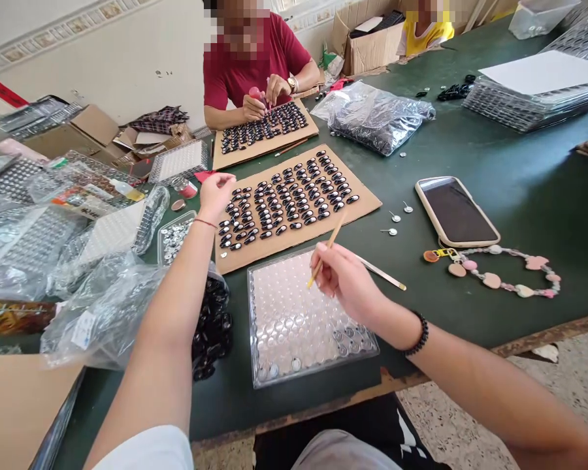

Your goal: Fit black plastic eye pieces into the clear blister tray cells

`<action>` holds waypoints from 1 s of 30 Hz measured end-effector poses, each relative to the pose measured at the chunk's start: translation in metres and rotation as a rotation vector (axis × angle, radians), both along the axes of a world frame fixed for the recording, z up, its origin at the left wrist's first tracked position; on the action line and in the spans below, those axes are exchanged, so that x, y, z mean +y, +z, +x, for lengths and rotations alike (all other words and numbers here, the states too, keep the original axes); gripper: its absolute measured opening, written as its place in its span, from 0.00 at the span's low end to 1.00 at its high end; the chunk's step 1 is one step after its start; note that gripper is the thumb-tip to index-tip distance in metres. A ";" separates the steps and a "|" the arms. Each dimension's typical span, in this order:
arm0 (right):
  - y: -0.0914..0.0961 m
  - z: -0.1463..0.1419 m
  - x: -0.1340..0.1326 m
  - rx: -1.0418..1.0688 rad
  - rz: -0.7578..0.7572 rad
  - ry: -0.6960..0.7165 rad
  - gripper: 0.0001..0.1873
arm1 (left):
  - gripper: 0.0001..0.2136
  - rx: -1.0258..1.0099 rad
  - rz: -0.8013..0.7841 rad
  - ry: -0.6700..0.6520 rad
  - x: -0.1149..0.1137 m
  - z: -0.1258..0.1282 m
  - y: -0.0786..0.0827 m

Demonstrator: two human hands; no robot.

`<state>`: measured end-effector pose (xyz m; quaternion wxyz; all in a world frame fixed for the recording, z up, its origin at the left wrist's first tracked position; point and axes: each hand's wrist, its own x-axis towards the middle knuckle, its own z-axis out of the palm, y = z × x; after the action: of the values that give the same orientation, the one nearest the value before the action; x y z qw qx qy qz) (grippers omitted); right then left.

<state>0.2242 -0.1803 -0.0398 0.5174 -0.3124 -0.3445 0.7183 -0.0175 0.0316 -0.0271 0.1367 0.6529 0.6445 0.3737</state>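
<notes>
My left hand (216,194) is over the left edge of a brown cardboard sheet (294,243), its fingertips pinched together. Whatever they may hold is too small to make out. Rows of small glossy black pieces with pale ovals (294,197) cover that sheet. In my right hand (340,277) is a thin wooden stick (332,236), slanting down with its yellowish lower tip over a clear plastic tray (274,287). The tray has rows of round cells, a few near its front holding small round discs (273,371). A pale stick (385,273) lies right of the tray.
An open box of small silvery pieces (174,238) and a bag of black pieces (213,326) lie left. Across the table a person in red (252,65) works over another filled cardboard (269,134). A phone (455,210) with a beaded strap lies right, near loose round pins (392,232).
</notes>
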 end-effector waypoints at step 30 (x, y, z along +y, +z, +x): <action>0.002 0.016 0.000 -0.642 0.674 0.263 0.12 | 0.16 -0.476 -0.456 -0.515 -0.232 0.054 -0.029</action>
<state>0.2401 -0.1802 -0.0378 0.3621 -0.2873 -0.7369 0.4934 0.0361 -0.2003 -0.0560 0.5116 0.6413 0.4769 0.3155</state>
